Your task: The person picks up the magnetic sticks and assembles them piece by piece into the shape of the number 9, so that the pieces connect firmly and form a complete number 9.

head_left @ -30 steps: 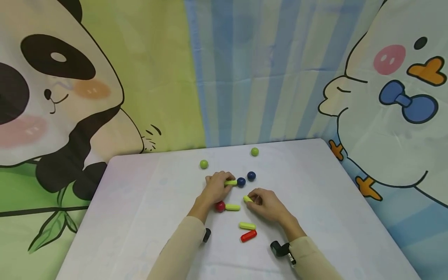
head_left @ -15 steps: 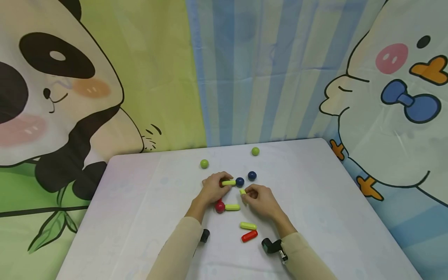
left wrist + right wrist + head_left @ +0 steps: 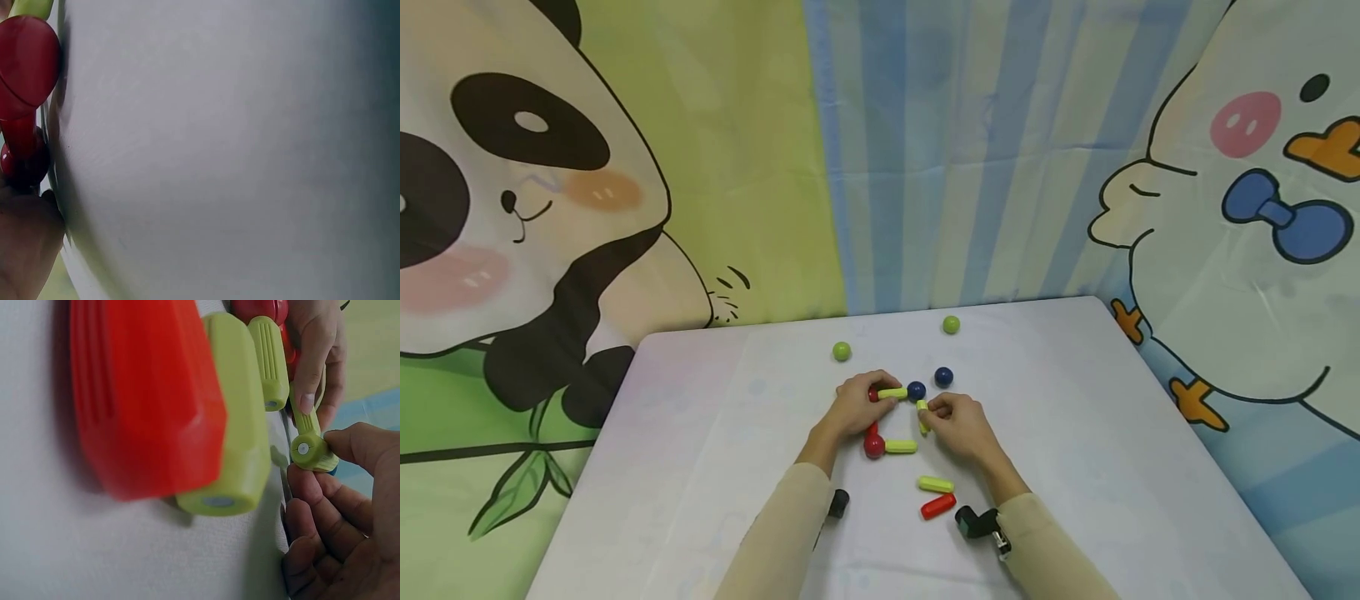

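In the head view my left hand (image 3: 856,405) holds a yellow-green magnetic stick (image 3: 893,393), which runs from a red ball (image 3: 873,393) to a dark blue ball (image 3: 916,391). My right hand (image 3: 958,423) pinches another yellow-green stick (image 3: 922,407) between thumb and fingers, its far end at the blue ball; whether they touch I cannot tell. Nearer the body, a second red ball (image 3: 874,447) joins a yellow-green stick (image 3: 901,447) and a red stick (image 3: 22,134). The left wrist view shows that red stick linking both red balls. My right fingers (image 3: 331,506) appear in the right wrist view.
A loose yellow-green stick (image 3: 936,484) and a red stick (image 3: 938,506) lie at the front of the white table (image 3: 715,467). Behind the hands sit a loose blue ball (image 3: 943,377) and two green balls, one left (image 3: 842,351), one right (image 3: 951,324).
My right hand has moved left and slightly away from the body, bringing its stick to the blue ball and turning it more lengthwise. My left hand keeps its hold with little movement.
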A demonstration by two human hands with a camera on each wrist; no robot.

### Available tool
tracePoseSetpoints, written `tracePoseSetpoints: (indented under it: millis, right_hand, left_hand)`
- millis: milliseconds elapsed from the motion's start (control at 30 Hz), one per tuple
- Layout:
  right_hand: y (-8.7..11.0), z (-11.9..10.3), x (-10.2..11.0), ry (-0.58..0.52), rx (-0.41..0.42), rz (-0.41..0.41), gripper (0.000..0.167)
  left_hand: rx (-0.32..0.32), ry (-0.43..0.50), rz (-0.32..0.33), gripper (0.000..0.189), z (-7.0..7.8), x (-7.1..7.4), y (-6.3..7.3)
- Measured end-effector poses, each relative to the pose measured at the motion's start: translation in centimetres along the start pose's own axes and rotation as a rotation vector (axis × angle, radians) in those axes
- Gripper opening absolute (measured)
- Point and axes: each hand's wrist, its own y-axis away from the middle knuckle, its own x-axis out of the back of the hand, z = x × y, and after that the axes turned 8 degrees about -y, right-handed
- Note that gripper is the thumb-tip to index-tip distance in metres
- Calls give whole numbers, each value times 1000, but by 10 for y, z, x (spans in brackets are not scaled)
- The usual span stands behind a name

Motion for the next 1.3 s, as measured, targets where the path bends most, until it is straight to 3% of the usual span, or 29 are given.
tracePoseSetpoints:
  millis: [733, 1067, 1300]
  right_hand:
    - [-8, -5, -5, 74, -73, 9, 23]
    - [-18, -9, 3, 83, -21, -89, 19]
    - [-11, -3, 17, 82, 45, -86, 9]
  left_hand:
    - [20, 0, -40, 21, 0, 5, -1]
    - [7, 13, -29, 35, 0, 14, -3]
    - [-15, 66, -44, 39, -1, 21, 3]
